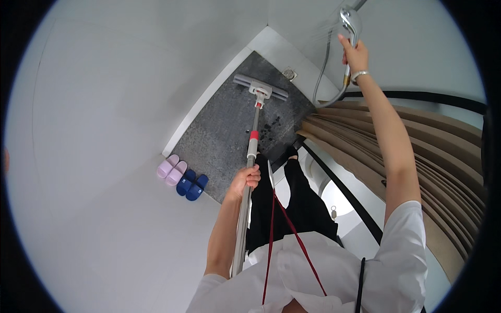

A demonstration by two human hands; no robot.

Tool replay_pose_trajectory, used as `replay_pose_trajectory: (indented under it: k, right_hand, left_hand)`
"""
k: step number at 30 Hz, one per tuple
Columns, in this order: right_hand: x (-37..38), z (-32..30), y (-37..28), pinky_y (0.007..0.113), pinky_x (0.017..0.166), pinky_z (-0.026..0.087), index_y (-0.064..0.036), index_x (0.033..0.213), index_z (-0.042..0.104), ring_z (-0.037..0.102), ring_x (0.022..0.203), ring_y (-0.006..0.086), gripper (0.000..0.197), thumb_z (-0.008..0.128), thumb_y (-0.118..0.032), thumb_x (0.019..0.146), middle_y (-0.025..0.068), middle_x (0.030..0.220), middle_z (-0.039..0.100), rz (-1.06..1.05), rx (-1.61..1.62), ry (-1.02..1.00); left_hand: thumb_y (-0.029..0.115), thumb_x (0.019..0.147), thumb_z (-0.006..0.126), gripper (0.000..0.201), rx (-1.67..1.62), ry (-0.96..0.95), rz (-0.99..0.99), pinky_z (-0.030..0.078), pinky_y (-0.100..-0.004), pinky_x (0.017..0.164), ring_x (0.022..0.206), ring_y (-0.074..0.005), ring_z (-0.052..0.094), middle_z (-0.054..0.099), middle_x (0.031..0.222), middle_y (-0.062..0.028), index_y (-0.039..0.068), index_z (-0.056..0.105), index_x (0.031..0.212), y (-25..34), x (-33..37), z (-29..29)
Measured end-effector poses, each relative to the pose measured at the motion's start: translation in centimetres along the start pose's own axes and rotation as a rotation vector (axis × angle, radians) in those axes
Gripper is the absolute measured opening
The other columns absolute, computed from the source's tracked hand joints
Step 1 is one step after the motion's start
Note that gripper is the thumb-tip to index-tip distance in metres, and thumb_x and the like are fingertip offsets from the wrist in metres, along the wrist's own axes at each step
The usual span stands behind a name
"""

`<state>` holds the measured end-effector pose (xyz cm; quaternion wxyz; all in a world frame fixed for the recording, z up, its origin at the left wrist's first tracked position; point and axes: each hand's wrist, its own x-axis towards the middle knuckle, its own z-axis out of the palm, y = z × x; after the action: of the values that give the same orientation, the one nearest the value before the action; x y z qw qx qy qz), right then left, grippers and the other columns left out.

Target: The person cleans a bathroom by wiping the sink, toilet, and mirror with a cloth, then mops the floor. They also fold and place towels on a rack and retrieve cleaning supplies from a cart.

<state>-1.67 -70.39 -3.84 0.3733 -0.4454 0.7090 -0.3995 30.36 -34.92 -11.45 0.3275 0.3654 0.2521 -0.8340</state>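
Note:
My left hand (pixel 245 180) is wrapped round the pole of a sponge mop (pixel 254 136), which slants down and away from me. The mop's wide grey head (pixel 261 89) rests on the dark grey floor. Up at the right, my right hand (pixel 356 55) grips a chrome shower head (pixel 350 21) by its handle. Thin streaks of water spray leftward from its face toward the wall. A grey hose (pixel 319 78) loops down from the handle's lower end and back up behind it.
Pink slippers (pixel 171 169) and blue slippers (pixel 191 184) stand by the left wall. A round drain (pixel 289 74) lies in the far corner. Dark wet spots (pixel 269 129) mark the floor beside the pole. A brown folding door (pixel 396 141) is bunched at the right; behind it a white toilet (pixel 336 195) shows partly.

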Motion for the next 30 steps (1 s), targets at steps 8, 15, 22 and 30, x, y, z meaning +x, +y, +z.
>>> replay_pose_trajectory:
  k: [8, 15, 22, 30]
  right_hand:
    - [3.3, 1.7, 4.9, 0.032, 0.044, 0.040, -0.0026, 0.074, 0.053, 0.047, 0.045, 0.0160, 0.028, 0.062, -0.028, 0.083, 0.0048, 0.057, 0.049, 0.034, 0.291, -0.094]
    - [0.4, 5.3, 8.4, 0.028, 0.040, 0.037, -0.0032, 0.074, 0.052, 0.044, 0.042, 0.0120, 0.031, 0.064, -0.030, 0.084, 0.0025, 0.055, 0.047, 0.036, 0.328, -0.224]
    - [-5.6, 10.9, 14.8, 0.026, 0.039, 0.034, -0.0036, 0.078, 0.052, 0.042, 0.042, 0.0096, 0.030, 0.064, -0.031, 0.085, 0.0010, 0.057, 0.046, 0.167, 0.222, -0.357]
    - [-5.5, 19.9, 17.2, 0.027, 0.042, 0.039, -0.0003, 0.083, 0.054, 0.045, 0.045, 0.0105, 0.033, 0.062, -0.032, 0.086, 0.0026, 0.058, 0.048, 0.048, 0.182, -0.403]
  left_hand:
    - [0.009, 0.087, 0.058, 0.019, 0.533, 0.277, 0.190, 0.031, -0.0220, 0.038, 0.043, -0.0059, 0.036, 0.040, 0.059, 0.0008, 0.007, 0.042, 0.097, -9.1, -6.0, 1.7]
    - [0.024, 0.088, 0.062, 0.025, 0.636, 0.678, 0.094, 0.031, -0.0252, 0.034, 0.036, -0.0095, 0.038, 0.040, 0.050, 0.0012, 0.007, 0.047, 0.079, -15.8, -2.0, -12.8]
    - [0.026, 0.083, 0.066, 0.031, 0.977, 0.916, 0.219, 0.041, -0.0333, 0.047, 0.048, -0.0162, 0.049, 0.052, 0.054, -0.0075, -0.003, 0.057, 0.077, -21.6, -1.1, -26.7]
    - [0.023, 0.082, 0.065, 0.026, 1.062, 0.994, 0.251, 0.044, -0.0375, 0.056, 0.053, -0.0229, 0.052, 0.055, 0.059, -0.0154, -0.002, 0.057, 0.083, -24.9, 0.5, -30.5]
